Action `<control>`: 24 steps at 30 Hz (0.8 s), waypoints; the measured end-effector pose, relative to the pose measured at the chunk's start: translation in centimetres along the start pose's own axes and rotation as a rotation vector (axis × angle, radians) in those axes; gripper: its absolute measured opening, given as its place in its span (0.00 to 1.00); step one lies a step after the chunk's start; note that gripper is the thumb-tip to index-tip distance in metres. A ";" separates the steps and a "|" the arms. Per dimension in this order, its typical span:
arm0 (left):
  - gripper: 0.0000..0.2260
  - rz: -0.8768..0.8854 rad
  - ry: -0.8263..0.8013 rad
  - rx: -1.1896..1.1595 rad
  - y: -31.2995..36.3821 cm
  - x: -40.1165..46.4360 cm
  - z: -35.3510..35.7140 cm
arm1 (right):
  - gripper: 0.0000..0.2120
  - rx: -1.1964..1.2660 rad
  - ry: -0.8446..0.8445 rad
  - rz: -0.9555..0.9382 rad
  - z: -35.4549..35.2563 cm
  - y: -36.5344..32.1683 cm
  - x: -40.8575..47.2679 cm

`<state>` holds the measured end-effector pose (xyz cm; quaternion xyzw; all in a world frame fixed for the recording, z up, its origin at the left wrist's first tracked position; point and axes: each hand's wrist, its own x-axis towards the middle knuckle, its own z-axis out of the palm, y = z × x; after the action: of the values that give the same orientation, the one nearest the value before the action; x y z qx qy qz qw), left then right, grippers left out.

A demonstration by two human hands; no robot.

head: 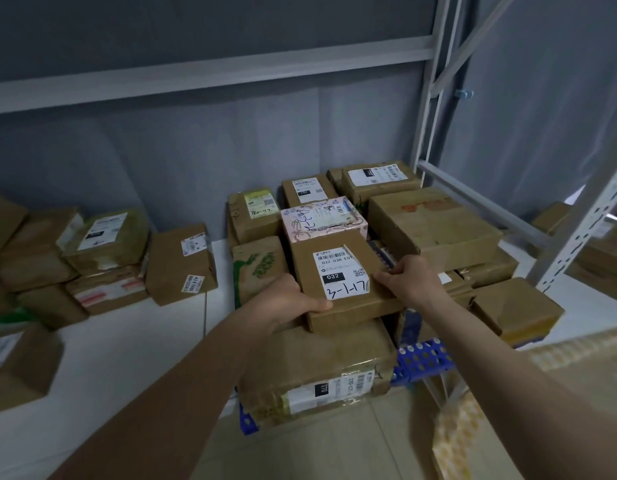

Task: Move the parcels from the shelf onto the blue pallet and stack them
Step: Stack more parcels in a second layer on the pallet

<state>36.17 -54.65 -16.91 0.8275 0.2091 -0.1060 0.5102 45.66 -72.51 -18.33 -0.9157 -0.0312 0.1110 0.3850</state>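
A flat brown parcel (338,268) with a white label marked 032 and handwritten 3-1-17 lies on top of the stack of parcels on the blue pallet (421,358). My left hand (286,299) grips its near left corner, thumb on top. My right hand (411,278) grips its right edge. Under it sits a large taped brown parcel (317,372). Behind it are a pink patterned box (321,218) and several brown parcels; a big brown box (435,223) lies to the right.
Several brown parcels (106,244) stand on the white surface at the left. A grey metal rack upright (584,223) rises at the right, with a beam (210,77) overhead. A yellow-checked bag (463,427) shows at the lower right.
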 end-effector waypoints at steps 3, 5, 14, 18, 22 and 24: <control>0.20 -0.022 0.005 0.016 0.1 0.7 0.2 | 0.13 0.031 -0.004 0.025 0.3 0.3 0.5; 0.24 -0.033 -0.003 0.031 0.2 0.8 0.3 | 0.13 0.031 -0.008 0.027 0.4 0.5 0.6; 0.12 -0.099 0.196 -0.365 0.5 0.5 -0.6 | 0.14 0.362 -0.115 0.022 -0.8 -0.6 -0.5; 0.14 -0.144 0.157 -0.491 0.1 0.5 -1.9 | 0.14 0.509 -0.174 0.051 -0.4 -0.5 -0.4; 0.17 -0.133 0.111 -0.493 -0.7 1.2 -3.2 | 0.26 0.741 -0.114 0.173 0.3 -0.1 0.9; 0.16 -0.142 0.116 -0.491 -1.0 1.7 -3.8 | 0.25 0.832 -0.174 0.258 0.5 0.2 1.3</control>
<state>37.11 -50.50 -16.63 0.6669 0.3148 -0.0401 0.6742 46.82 -72.10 -19.06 -0.6663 0.0981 0.2380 0.6998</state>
